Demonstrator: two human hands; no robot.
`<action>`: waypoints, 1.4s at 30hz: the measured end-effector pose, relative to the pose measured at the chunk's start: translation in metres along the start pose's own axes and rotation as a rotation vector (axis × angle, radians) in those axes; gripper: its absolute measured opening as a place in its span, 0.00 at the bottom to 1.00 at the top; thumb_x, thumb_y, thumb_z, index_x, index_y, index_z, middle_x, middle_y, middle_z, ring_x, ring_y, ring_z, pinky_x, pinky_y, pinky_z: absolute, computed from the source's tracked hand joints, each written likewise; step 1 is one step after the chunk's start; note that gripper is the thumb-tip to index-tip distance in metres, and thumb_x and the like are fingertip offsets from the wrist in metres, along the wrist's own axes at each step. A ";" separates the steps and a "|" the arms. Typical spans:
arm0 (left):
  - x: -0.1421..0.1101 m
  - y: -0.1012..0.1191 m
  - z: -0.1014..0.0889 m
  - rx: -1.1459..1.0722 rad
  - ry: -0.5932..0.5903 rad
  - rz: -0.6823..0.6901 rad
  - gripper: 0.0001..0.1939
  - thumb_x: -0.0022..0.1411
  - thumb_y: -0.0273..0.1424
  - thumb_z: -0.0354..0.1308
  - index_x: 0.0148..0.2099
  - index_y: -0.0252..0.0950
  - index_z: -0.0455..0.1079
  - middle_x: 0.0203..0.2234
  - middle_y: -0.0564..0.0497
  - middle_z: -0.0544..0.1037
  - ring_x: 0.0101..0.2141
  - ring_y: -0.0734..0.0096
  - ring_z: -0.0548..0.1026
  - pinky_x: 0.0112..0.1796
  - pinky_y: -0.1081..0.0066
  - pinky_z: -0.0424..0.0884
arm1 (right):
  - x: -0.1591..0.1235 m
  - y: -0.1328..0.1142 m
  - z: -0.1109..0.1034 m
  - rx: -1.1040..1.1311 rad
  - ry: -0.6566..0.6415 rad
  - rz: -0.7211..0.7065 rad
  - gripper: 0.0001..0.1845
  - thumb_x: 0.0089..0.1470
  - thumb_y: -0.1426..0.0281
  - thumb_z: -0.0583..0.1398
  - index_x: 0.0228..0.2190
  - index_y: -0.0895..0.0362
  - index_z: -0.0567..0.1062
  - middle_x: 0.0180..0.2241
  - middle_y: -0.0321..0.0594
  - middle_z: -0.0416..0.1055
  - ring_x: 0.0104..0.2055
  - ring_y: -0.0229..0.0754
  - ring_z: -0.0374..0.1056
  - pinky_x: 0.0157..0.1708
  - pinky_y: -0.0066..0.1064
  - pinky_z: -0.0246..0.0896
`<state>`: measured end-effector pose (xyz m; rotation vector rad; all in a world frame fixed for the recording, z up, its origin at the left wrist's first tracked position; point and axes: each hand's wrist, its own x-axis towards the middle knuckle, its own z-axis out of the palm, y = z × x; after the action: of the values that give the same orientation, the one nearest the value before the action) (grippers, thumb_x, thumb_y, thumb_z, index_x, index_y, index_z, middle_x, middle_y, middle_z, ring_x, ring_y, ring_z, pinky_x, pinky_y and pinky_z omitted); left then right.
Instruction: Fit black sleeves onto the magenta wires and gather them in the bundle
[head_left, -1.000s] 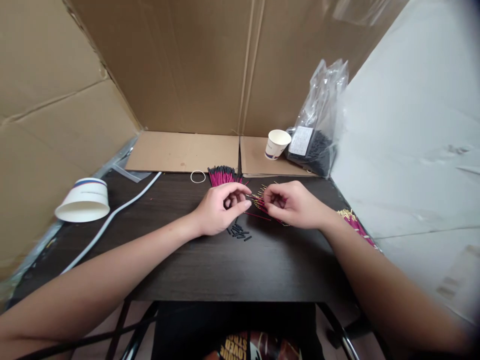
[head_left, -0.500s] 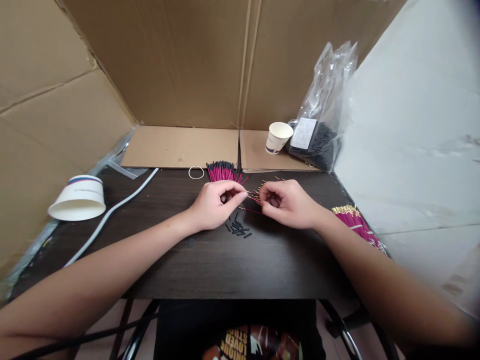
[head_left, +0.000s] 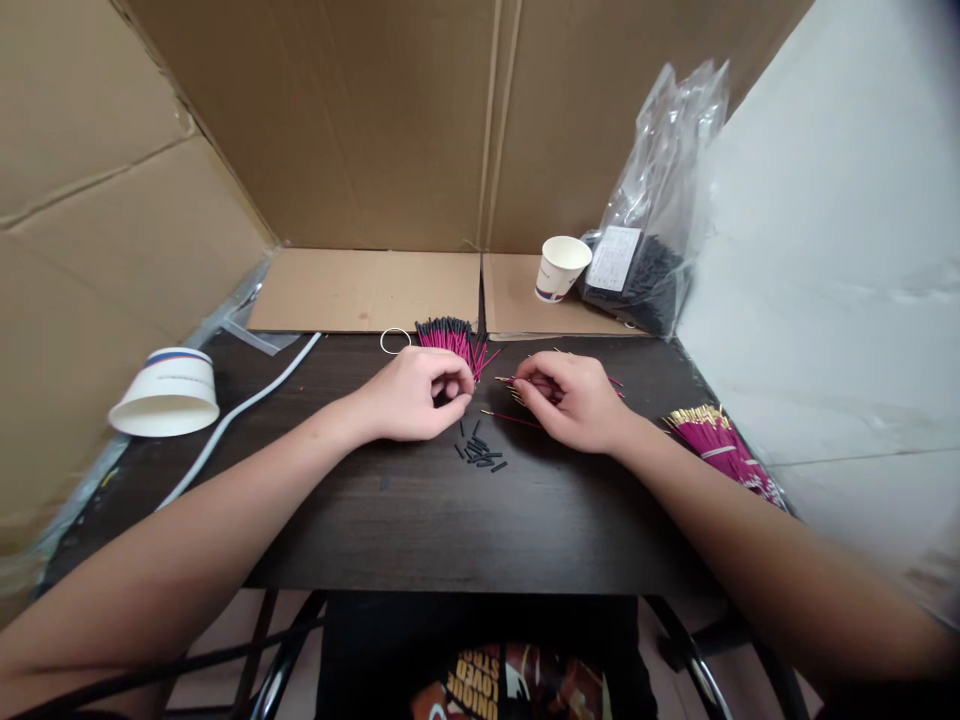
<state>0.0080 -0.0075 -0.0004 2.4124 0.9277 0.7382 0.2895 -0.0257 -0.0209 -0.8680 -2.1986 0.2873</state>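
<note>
My left hand point(head_left: 416, 394) rests on the dark table point(head_left: 420, 500) with its fingers curled in a pinch; what they hold is too small to name. My right hand point(head_left: 574, 400) is closed on a small bunch of pink wires with gold tips point(head_left: 517, 383), whose ends point toward the left hand. A single pink wire point(head_left: 510, 417) lies between the hands. Several short black sleeves point(head_left: 480, 455) lie loose just in front of the hands. A fan of pink wires with black ends point(head_left: 450, 338) lies behind the left hand.
A larger bundle of gold-tipped pink wires point(head_left: 716, 445) lies at the table's right edge. A plastic bag of black pieces point(head_left: 649, 250), a paper cup point(head_left: 559, 267), a white ring point(head_left: 395, 341), an upturned paper bowl point(head_left: 166, 393) and a white cable point(head_left: 240, 410) lie around. Cardboard walls enclose the back and left.
Both hands have shifted slightly away from me and the left fingers have curled in tighter. The gold wire tips stick out less from the right hand.
</note>
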 end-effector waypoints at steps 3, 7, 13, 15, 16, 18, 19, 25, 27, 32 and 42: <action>0.001 -0.002 -0.013 0.032 -0.114 -0.009 0.04 0.61 0.29 0.66 0.38 0.35 0.81 0.29 0.52 0.78 0.30 0.75 0.72 0.34 0.71 0.67 | -0.002 0.001 0.003 -0.023 0.000 -0.044 0.08 0.70 0.71 0.61 0.38 0.62 0.78 0.29 0.36 0.70 0.29 0.28 0.60 0.33 0.24 0.54; 0.002 -0.004 -0.018 0.042 -0.236 -0.057 0.06 0.62 0.31 0.66 0.39 0.35 0.82 0.32 0.51 0.80 0.29 0.75 0.72 0.34 0.71 0.66 | -0.003 -0.001 0.007 -0.018 -0.027 -0.078 0.07 0.69 0.72 0.61 0.38 0.62 0.77 0.30 0.35 0.71 0.30 0.29 0.61 0.33 0.24 0.54; 0.002 -0.002 -0.016 0.069 -0.337 -0.111 0.07 0.66 0.31 0.62 0.39 0.35 0.81 0.33 0.50 0.80 0.30 0.75 0.71 0.34 0.70 0.64 | -0.003 0.000 0.010 -0.015 -0.017 -0.119 0.06 0.69 0.73 0.61 0.38 0.62 0.77 0.30 0.35 0.70 0.31 0.29 0.62 0.35 0.25 0.55; 0.001 0.000 -0.016 0.127 -0.355 -0.115 0.06 0.66 0.29 0.61 0.40 0.35 0.79 0.33 0.51 0.79 0.30 0.74 0.70 0.35 0.70 0.63 | -0.003 -0.001 0.011 -0.010 -0.011 -0.126 0.06 0.69 0.73 0.61 0.38 0.62 0.77 0.30 0.35 0.70 0.31 0.29 0.61 0.34 0.25 0.55; 0.000 0.001 -0.016 0.150 -0.357 -0.108 0.06 0.66 0.29 0.60 0.40 0.35 0.79 0.33 0.51 0.78 0.31 0.74 0.70 0.36 0.69 0.63 | -0.003 -0.001 0.012 -0.008 -0.005 -0.132 0.06 0.69 0.73 0.61 0.38 0.62 0.77 0.30 0.35 0.70 0.31 0.29 0.61 0.34 0.24 0.54; 0.000 0.003 -0.015 0.169 -0.350 -0.102 0.07 0.68 0.31 0.59 0.41 0.35 0.77 0.35 0.51 0.79 0.32 0.74 0.70 0.36 0.69 0.63 | -0.002 -0.002 0.012 -0.004 0.009 -0.144 0.06 0.69 0.73 0.61 0.38 0.62 0.77 0.30 0.35 0.70 0.30 0.29 0.60 0.34 0.24 0.54; -0.001 0.003 -0.014 0.161 -0.340 -0.108 0.07 0.70 0.32 0.59 0.42 0.35 0.77 0.35 0.51 0.79 0.32 0.74 0.69 0.36 0.69 0.63 | -0.002 -0.002 0.012 -0.001 0.018 -0.148 0.06 0.69 0.73 0.61 0.38 0.62 0.77 0.29 0.35 0.70 0.30 0.28 0.60 0.33 0.24 0.54; 0.001 0.003 -0.002 -0.151 -0.175 -0.199 0.11 0.73 0.38 0.60 0.43 0.34 0.74 0.32 0.51 0.76 0.30 0.76 0.68 0.32 0.72 0.65 | -0.002 -0.007 0.010 0.017 0.086 -0.134 0.05 0.70 0.74 0.61 0.39 0.62 0.76 0.29 0.34 0.69 0.28 0.27 0.58 0.32 0.24 0.54; 0.003 0.004 0.006 -0.333 -0.066 -0.273 0.11 0.72 0.37 0.62 0.42 0.33 0.73 0.32 0.51 0.76 0.29 0.77 0.69 0.31 0.74 0.66 | -0.002 -0.008 0.009 0.021 0.123 -0.126 0.05 0.70 0.74 0.62 0.39 0.62 0.76 0.29 0.34 0.69 0.28 0.27 0.58 0.32 0.24 0.54; 0.006 0.006 0.026 -0.728 -0.013 -0.451 0.11 0.67 0.34 0.69 0.44 0.31 0.76 0.28 0.50 0.78 0.26 0.76 0.75 0.27 0.74 0.74 | -0.001 -0.008 0.010 0.025 0.152 -0.124 0.05 0.70 0.74 0.62 0.38 0.62 0.76 0.28 0.33 0.69 0.27 0.26 0.57 0.31 0.24 0.54; 0.008 -0.001 0.023 -0.793 0.103 -0.507 0.17 0.64 0.33 0.74 0.52 0.28 0.85 0.34 0.43 0.87 0.30 0.73 0.83 0.39 0.69 0.84 | -0.001 -0.009 0.009 0.013 0.162 -0.063 0.09 0.70 0.72 0.60 0.36 0.61 0.76 0.26 0.35 0.68 0.26 0.28 0.57 0.31 0.25 0.54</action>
<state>0.0272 -0.0062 -0.0161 1.3946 0.9847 0.8286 0.2788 -0.0321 -0.0239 -0.7859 -2.0672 0.1940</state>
